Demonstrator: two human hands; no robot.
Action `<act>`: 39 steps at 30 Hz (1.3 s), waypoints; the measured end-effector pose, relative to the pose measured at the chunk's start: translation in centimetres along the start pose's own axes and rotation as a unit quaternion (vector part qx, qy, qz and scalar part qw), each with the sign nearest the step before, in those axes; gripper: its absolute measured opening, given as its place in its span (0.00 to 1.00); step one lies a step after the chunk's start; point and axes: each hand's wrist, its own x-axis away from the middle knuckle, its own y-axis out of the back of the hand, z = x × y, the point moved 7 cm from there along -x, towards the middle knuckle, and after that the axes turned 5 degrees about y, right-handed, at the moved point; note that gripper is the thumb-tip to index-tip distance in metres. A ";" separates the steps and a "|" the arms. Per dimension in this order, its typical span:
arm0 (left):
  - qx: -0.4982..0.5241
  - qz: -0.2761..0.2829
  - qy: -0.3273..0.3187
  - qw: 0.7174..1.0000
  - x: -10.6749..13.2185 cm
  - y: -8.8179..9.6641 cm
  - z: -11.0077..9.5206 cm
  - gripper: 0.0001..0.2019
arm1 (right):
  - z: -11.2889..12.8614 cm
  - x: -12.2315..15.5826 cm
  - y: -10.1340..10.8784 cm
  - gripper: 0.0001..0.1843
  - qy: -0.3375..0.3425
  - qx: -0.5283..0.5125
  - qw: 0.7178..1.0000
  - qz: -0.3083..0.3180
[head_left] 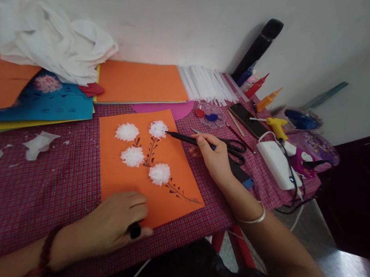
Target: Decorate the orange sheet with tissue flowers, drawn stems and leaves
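My right hand [215,158] grips a black felt-tip pen [183,138], with a bit of blue showing near the fingers. Its tip meets the edge of the upper right white paper flower [158,129], which carries small blue-purple marks. Several fluffy white flowers sit on an orange sheet [179,189], with dark drawn stems and leaves. Fingers curled, my left hand [117,222] rests over the sheet's near edge. A small black pen cap [134,230] pokes out between its thumb and fingers. Black-handled scissors [236,151] lie just beyond my right hand.
White paper scraps [39,145] litter the checked tablecloth [67,185] at left. Stacked coloured sheets [141,81], white strips [208,85], a paint palette [210,116], phone [249,119], yellow glue gun [277,125] and white power strip [278,164] with cables surround the work.
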 end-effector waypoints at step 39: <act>0.216 -0.070 0.183 0.956 0.6 1.6 3.9 0.21 | 0.9 2.6 6.1 0.18 -0.084 -0.123 0.987 -0.054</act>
